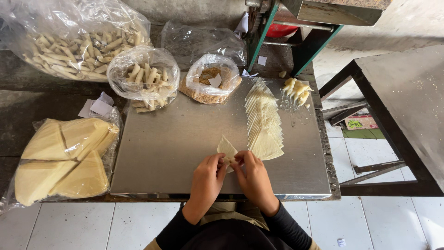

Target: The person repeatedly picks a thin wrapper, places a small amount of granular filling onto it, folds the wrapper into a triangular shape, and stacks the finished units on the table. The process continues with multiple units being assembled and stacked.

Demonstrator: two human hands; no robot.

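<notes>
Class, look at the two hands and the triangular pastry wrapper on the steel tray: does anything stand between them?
Nothing visible does. The left hand and the right hand already pinch the near corner of the triangular pastry wrapper, which lies on the steel tray beside the fanned stack of wrappers.

Far up-left of the hands: big clear bag of rolled pastry sticks (78, 44). Smaller bag of sticks (144, 76) nearer, up-left. Open bag of brown crumbs (210, 83) straight above. Fanned stack of triangular wrappers (263, 122) just right and above. Small heap of pale filling pieces (297, 89) further up-right. Bag of yellow folded sheets (62, 157) well left. Paper scraps (98, 107) above that bag. Steel desk (171, 143) underneath. Dark metal table (407, 88) far right. Green machine frame (307, 46) top.
</notes>
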